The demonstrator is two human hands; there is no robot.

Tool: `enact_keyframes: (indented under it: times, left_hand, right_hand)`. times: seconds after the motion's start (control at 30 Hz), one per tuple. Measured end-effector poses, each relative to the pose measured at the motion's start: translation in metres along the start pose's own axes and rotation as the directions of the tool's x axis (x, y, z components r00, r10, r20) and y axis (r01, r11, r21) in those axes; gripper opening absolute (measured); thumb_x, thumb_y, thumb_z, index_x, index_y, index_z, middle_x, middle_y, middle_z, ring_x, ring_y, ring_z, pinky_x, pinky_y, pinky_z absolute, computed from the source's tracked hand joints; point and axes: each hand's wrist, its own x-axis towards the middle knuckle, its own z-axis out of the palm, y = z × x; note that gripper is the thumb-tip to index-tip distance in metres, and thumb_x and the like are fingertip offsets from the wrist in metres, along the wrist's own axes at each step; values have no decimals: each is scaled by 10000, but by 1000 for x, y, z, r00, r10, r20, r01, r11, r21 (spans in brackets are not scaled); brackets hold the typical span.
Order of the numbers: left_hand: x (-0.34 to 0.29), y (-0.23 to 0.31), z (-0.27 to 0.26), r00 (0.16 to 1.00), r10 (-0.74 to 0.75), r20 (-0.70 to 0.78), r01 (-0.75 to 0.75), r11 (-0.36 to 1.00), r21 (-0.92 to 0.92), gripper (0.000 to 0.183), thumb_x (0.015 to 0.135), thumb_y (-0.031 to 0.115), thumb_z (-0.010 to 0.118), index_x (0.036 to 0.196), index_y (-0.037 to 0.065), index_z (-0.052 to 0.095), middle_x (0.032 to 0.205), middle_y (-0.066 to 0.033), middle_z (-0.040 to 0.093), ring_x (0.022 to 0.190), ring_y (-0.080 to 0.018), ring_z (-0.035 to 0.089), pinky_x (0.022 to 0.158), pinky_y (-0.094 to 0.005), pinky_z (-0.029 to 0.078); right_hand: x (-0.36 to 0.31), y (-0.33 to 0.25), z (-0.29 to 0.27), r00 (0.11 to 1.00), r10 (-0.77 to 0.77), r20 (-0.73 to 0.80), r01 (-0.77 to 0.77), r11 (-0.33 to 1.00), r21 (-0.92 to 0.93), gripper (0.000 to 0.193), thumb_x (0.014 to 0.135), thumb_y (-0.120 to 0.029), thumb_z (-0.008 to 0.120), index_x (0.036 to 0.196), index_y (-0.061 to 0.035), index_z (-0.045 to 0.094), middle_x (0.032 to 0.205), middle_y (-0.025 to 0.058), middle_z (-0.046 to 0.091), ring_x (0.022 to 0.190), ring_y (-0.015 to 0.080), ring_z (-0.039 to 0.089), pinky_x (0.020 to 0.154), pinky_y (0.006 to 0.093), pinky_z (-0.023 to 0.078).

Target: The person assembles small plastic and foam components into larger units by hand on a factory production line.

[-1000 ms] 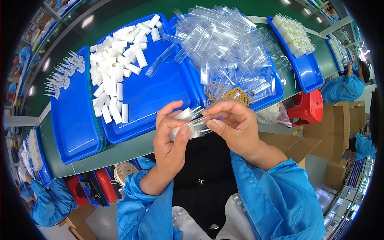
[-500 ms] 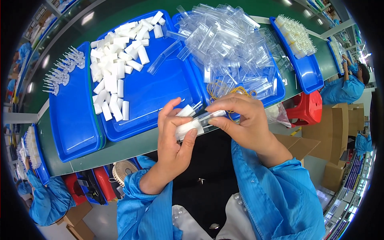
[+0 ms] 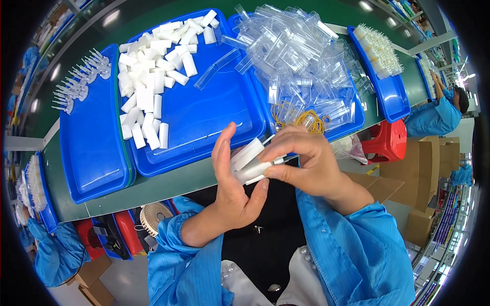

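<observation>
In front of my chest, my right hand [image 3: 312, 162] pinches a small bundle of white tube-like pieces [image 3: 248, 154] between thumb and fingers. Thin clear stems or edges show at the bundle's right end, partly hidden by the fingers. My left hand [image 3: 230, 196] has its fingers stretched and its thumb apart, with the bundle's left end against its palm side. Similar white pieces [image 3: 148, 94] lie heaped in the middle blue tray [image 3: 209, 112]. Clear plastic sleeves [image 3: 296, 56] are piled in the tray on its right, with yellow rubber bands [image 3: 309, 121] at the near edge.
A left blue tray [image 3: 94, 148] holds clear pronged parts [image 3: 81, 81]. Another blue tray [image 3: 393, 94] at right holds many whitish parts. Beyond the green table's near edge stand a red stool [image 3: 390, 143], cardboard boxes [image 3: 421, 168] and a fan [image 3: 154, 218]. Co-workers in blue sit on both sides.
My left fingers and thumb have opened away from the white pieces they were closed around. The bundle is tilted differently, and my right hand has shifted its grip onto it.
</observation>
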Motion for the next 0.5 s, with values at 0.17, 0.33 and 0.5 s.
enact_keyframes:
  times: [0.17,0.33,0.5]
  left_hand:
    - [1,1,0,994,104,13,-105,993,51,845,773,69,579,1409,27,25,1384,-354,110,1297,-446,209,962,-474,351]
    - [2,0,-8,996,87,-28,-92,962,-256,756,818,144,570,1390,15,94,1399,-336,106,1312,-441,197,1011,-479,298]
    - [11,4,-17,957,-139,254,228,904,-363,444,839,75,527,1232,-1,335,1356,-274,264,1269,-349,329,1028,-419,284]
  right_hand:
    - [-4,-4,6,999,-33,-10,32,997,-68,161,692,-109,744,839,-89,683,842,12,671,821,175,594,785,316,401]
    - [-11,-7,5,990,-139,-35,134,982,-135,163,684,-151,761,825,-129,681,858,-4,676,826,169,593,756,303,364]
    - [-24,-2,7,944,-317,-88,266,893,-362,165,693,-154,748,833,-152,661,903,-30,654,842,152,599,742,294,334]
